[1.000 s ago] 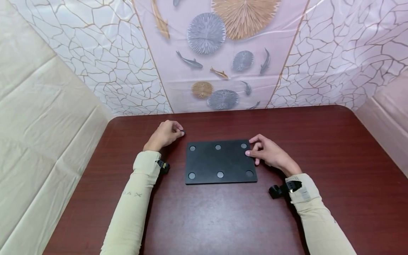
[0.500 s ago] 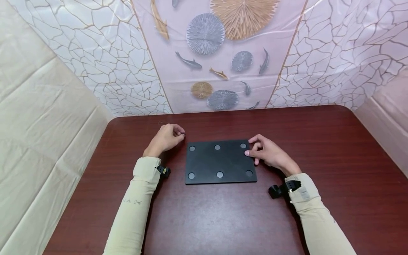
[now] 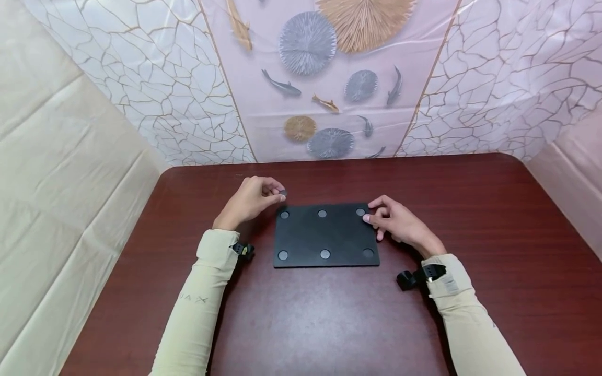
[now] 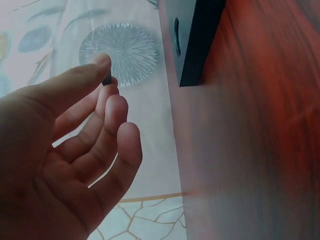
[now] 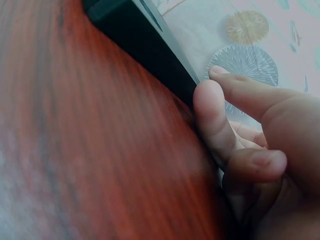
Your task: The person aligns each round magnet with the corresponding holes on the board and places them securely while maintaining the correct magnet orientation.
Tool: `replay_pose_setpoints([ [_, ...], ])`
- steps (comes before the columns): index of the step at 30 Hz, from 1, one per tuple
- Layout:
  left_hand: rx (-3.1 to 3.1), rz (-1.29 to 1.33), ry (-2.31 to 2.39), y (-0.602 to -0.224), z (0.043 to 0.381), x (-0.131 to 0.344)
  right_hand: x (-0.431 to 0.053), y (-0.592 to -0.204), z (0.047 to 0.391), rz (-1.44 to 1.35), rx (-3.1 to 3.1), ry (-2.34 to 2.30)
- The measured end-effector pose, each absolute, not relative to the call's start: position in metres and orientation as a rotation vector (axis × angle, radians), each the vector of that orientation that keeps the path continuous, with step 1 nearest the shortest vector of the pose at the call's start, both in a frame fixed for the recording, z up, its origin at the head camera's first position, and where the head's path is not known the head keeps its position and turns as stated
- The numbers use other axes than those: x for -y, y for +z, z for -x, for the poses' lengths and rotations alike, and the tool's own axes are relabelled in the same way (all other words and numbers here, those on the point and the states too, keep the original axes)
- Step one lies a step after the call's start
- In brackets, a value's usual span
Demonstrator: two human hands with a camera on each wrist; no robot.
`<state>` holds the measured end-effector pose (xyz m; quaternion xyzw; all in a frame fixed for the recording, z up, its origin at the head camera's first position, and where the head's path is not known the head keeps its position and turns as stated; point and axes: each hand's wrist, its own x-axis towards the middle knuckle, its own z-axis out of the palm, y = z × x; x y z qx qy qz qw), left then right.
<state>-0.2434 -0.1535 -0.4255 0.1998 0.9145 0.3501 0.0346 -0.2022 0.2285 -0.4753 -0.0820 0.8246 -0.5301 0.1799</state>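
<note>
A flat black rectangular board (image 3: 326, 234) lies on the table, with round recesses in two rows. Most of these show grey faces, such as the grey disc (image 3: 325, 254) in the front row; the front right recess (image 3: 369, 253) looks darker. My left hand (image 3: 251, 200) is above the table just off the board's back left corner. Between its thumb and index fingertip it pinches a small dark disc (image 4: 106, 80), mostly covered by the fingers. At the board's right edge, my right hand (image 3: 400, 223) holds it, thumb over the top and bent fingers against the side.
The dark red wooden table (image 3: 310, 318) reaches back to a patterned curtain (image 3: 329, 104). A pale cloth wall (image 3: 70, 183) flanks the table on the left. Black wrist cameras, such as the right camera (image 3: 407, 280), are strapped over both sleeves.
My left hand has moved right, towards the board's back left corner, and the disc in its fingertips shows more. The right hand and board have stayed in place; the head view has shifted slightly.
</note>
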Motion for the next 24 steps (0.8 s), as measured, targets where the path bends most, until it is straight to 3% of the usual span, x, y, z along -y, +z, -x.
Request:
replay_pose_setpoints([
  [24,-2.711,-0.822,1.031,-0.424,0.232,0.121,-0.230,-0.475,0.203,0.235,-2.329,-1.508],
])
